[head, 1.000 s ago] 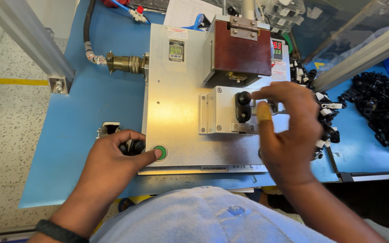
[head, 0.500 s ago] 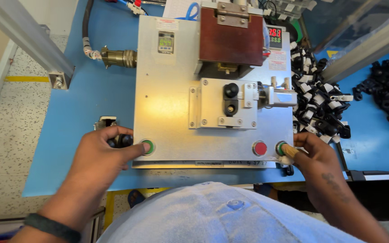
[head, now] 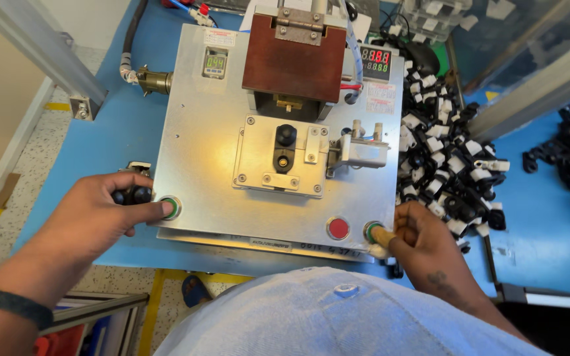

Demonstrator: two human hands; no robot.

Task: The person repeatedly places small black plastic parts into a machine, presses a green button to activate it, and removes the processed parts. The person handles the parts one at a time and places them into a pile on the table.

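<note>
A black part [head: 285, 146] sits loaded in the fixture [head: 278, 157] at the middle of the metal press [head: 199, 145], under the brown head [head: 294, 66]. My left hand [head: 94, 214] rests at the plate's left edge, loosely curled, thumb on the left green button [head: 172, 207]. My right hand [head: 423, 240] is curled at the right corner, taped finger on the right green button [head: 372, 231]; the red button [head: 338, 228] sits untouched. Loading looks done; pressing seems underway. A pile of parts [head: 453, 171] lies right of the press.

Bare metal plate [head: 199, 165] lies open left of the central fixture [head: 280, 155], while the heap of black-and-white parts [head: 446, 165] crowds the right edge.
</note>
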